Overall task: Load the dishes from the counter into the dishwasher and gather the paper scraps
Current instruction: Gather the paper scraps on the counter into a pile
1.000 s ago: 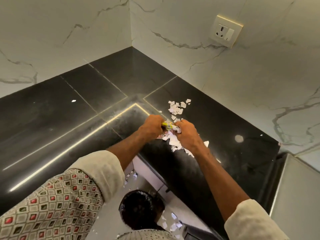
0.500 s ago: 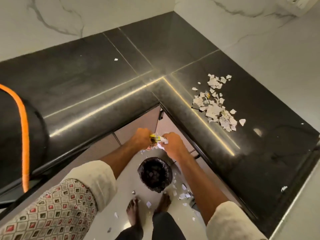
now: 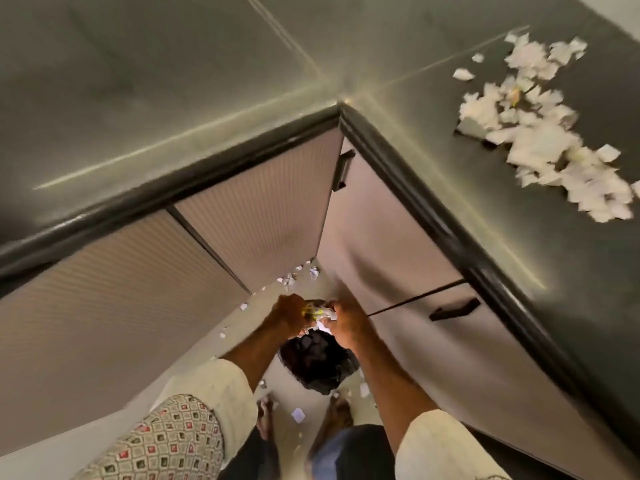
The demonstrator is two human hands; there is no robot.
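Centre of frame: left hand (image 3: 289, 311) and right hand (image 3: 348, 322) pressed together, both clamped on handful of white torn paper scraps (image 3: 320, 318), directly above round black-lined waste bin (image 3: 318, 365).

Risk: loose grip or off-centre release spills pieces onto pale floor (image 3: 313, 401), already littered.

Upper right: larger white scrap pile (image 3: 540, 133) on dark polished stone counter (image 3: 398, 36).

Black cabinet handle (image 3: 454, 309) projects near right arm; bare feet flank bin.

Grip: left hand (image 3: 289, 311) and right hand (image 3: 346, 322) together, wad (image 3: 320, 318) pinched between them. Bin (image 3: 318, 365) straight below the grip, on the floor (image 3: 311, 405). Feet (image 3: 341, 415) either side of bin, person's side. Loose bits (image 3: 298, 414) on floor around bin and in the corner behind the grip. Counter (image 3: 173, 81) above, wrapping left and right. Pile (image 3: 540, 140) on its right wing, well apart from the grip. Door handle (image 3: 453, 309) near, to the right.
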